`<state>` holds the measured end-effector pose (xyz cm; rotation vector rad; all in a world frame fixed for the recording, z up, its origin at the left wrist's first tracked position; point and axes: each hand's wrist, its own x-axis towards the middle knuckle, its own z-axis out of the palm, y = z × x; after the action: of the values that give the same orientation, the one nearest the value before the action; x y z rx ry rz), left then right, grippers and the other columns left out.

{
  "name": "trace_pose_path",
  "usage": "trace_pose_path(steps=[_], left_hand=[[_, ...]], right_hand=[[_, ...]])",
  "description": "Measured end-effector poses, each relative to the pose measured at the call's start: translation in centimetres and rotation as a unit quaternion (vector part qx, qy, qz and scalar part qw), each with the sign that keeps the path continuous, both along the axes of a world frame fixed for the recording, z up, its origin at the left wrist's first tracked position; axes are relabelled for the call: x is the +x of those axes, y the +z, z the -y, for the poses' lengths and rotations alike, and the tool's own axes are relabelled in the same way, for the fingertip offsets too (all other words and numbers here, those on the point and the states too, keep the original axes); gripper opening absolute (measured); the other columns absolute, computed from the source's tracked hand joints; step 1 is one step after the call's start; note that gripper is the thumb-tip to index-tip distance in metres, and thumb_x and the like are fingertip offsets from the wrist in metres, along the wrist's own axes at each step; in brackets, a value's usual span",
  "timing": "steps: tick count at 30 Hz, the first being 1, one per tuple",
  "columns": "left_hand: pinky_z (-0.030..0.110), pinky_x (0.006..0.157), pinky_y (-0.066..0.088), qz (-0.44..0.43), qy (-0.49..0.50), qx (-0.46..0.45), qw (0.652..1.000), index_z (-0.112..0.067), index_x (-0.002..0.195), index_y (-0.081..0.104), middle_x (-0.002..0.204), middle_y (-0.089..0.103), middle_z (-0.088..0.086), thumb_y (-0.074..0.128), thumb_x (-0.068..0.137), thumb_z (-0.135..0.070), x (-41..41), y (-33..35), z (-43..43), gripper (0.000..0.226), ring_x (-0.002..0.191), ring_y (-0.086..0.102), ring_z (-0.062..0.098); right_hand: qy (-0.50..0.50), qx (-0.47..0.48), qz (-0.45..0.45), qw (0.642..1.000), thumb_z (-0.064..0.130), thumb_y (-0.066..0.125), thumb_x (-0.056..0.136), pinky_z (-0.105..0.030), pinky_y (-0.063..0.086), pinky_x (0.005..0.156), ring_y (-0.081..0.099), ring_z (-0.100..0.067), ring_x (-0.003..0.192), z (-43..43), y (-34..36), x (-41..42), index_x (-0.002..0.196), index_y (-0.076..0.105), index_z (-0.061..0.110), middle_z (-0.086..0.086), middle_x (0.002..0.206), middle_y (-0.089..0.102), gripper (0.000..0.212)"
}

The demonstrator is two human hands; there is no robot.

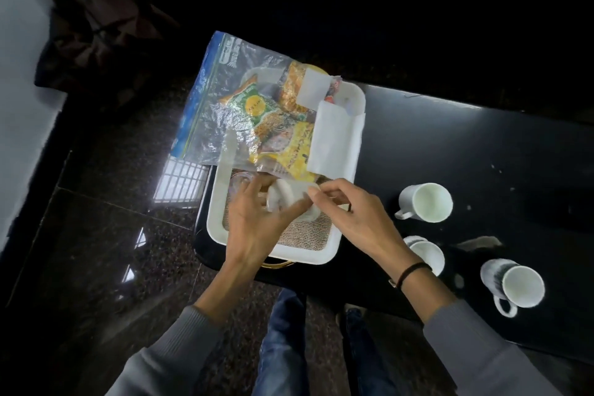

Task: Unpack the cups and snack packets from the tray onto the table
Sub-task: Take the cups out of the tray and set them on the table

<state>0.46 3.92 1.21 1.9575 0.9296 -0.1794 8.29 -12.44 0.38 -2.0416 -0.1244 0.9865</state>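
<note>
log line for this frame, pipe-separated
left hand: grips wrapped white item | right hand: pinches wrapping | tray: snack packets inside | table: three cups

Print on the snack packets [273,125] is too blurred to read.

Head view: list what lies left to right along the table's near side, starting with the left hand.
left hand → right hand → mug behind the right wrist → dark-streaked mug

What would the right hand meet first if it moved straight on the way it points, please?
The right hand would probably meet the wrapped cup it pinches, then the left hand; depth unclear.
</note>
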Motion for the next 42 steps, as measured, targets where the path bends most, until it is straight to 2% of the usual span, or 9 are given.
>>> trace_pose_path(steps=[3, 7, 13, 16, 20, 22, 29, 33, 42], left_hand=[[0.011, 0.062, 0.054, 0.019, 0.042, -0.146, 0.988, -0.038, 0.098, 0.072, 0.093, 0.076, -0.024, 0.084, 0.064, -0.062, 0.6, 1.2, 2.4, 0.043, 0.083, 0.073, -0.005], [0.031, 0.08, 0.063, 0.024, 0.058, -0.326, 0.943, -0.019, 0.108, 0.08, 0.104, 0.08, 0.005, 0.082, 0.077, -0.05, 1.7, 2.0, 6.8, 0.044, 0.099, 0.077, 0.022], [0.04, 0.093, 0.06, 0.003, -0.009, -0.443, 0.897, -0.013, 0.12, 0.075, 0.118, 0.076, 0.014, 0.067, 0.096, -0.044, 4.2, 1.9, 14.7, 0.04, 0.113, 0.072, 0.027], [0.042, 0.095, 0.059, -0.017, -0.047, -0.449, 0.892, -0.013, 0.121, 0.074, 0.117, 0.075, 0.015, 0.065, 0.097, -0.044, 5.8, 1.5, 18.6, 0.04, 0.112, 0.073, 0.027], [0.032, 0.086, 0.062, -0.051, -0.069, -0.454, 0.887, -0.002, 0.11, 0.073, 0.108, 0.077, 0.02, 0.062, 0.1, -0.023, 7.8, 0.1, 23.3, 0.026, 0.103, 0.075, 0.026], [0.03, 0.086, 0.062, -0.067, -0.095, -0.453, 0.884, -0.007, 0.109, 0.072, 0.104, 0.079, 0.011, 0.059, 0.099, -0.009, 8.7, -1.3, 25.3, 0.017, 0.101, 0.076, 0.022], [0.033, 0.096, 0.059, -0.086, -0.149, -0.399, 0.901, -0.031, 0.126, 0.058, 0.086, 0.078, -0.025, 0.054, 0.097, 0.005, 10.0, -4.8, 28.6, 0.046, 0.092, 0.076, 0.0], [0.04, 0.102, 0.056, -0.084, -0.139, -0.394, 0.905, -0.02, 0.141, 0.057, 0.114, 0.078, -0.003, 0.052, 0.095, 0.01, 10.4, -5.4, 29.5, 0.055, 0.105, 0.076, 0.017], [0.041, 0.105, 0.055, -0.097, -0.126, -0.369, 0.916, -0.019, 0.147, 0.051, 0.12, 0.076, 0.008, 0.053, 0.095, 0.009, 10.0, -5.2, 29.5, 0.059, 0.106, 0.074, 0.02]], right_hand=[[-0.042, 0.049, -0.017, 0.998, 0.077, 0.061, 0.08, -0.018, 0.048, 0.088, 0.064, 0.005, 0.11, 3.3, 1.2, 0.0, 0.12, 0.065, 0.04, 0.019, 0.115, 0.072, 0.055], [-0.101, 0.124, -0.064, 0.985, 0.072, 0.078, 0.07, -0.018, 0.054, 0.087, 0.065, 0.008, 0.111, 7.9, 2.4, 0.6, 0.119, 0.061, 0.05, 0.025, 0.117, 0.071, 0.057], [-0.206, 0.146, -0.033, 0.967, 0.061, 0.092, 0.057, -0.026, 0.062, 0.081, 0.072, -0.003, 0.105, 16.0, 3.1, 1.3, 0.118, 0.064, 0.046, 0.018, 0.114, 0.072, 0.069], [-0.233, 0.11, 0.007, 0.966, 0.061, 0.094, 0.054, -0.031, 0.062, 0.087, 0.07, -0.002, 0.109, 20.3, 3.1, 1.5, 0.118, 0.063, 0.045, 0.018, 0.117, 0.071, 0.073], [-0.206, -0.058, 0.111, 0.971, 0.066, 0.088, 0.054, -0.019, 0.053, 0.082, 0.065, 0.003, 0.101, 24.8, 2.3, 2.2, 0.118, 0.057, 0.045, 0.02, 0.109, 0.068, 0.074], [-0.198, -0.114, 0.159, 0.961, 0.055, 0.088, 0.06, -0.029, 0.054, 0.087, 0.064, -0.006, 0.103, 26.3, 1.2, 2.8, 0.123, 0.057, 0.037, 0.016, 0.112, 0.066, 0.073], [-0.123, -0.209, 0.235, 0.941, 0.042, 0.085, 0.074, -0.04, 0.053, 0.09, 0.064, -0.03, 0.113, 28.4, -2.4, 4.9, 0.133, 0.053, 0.019, -0.004, 0.129, 0.064, 0.071], [-0.093, -0.219, 0.247, 0.939, 0.044, 0.081, 0.08, -0.045, 0.054, 0.09, 0.064, -0.034, 0.114, 28.2, -3.1, 5.2, 0.139, 0.05, 0.016, -0.007, 0.135, 0.061, 0.072], [-0.019, -0.252, 0.241, 0.937, 0.042, 0.084, 0.079, -0.044, 0.052, 0.087, 0.062, -0.038, 0.111, 28.0, -3.8, 4.5, 0.142, 0.048, 0.012, -0.011, 0.138, 0.06, 0.079]])
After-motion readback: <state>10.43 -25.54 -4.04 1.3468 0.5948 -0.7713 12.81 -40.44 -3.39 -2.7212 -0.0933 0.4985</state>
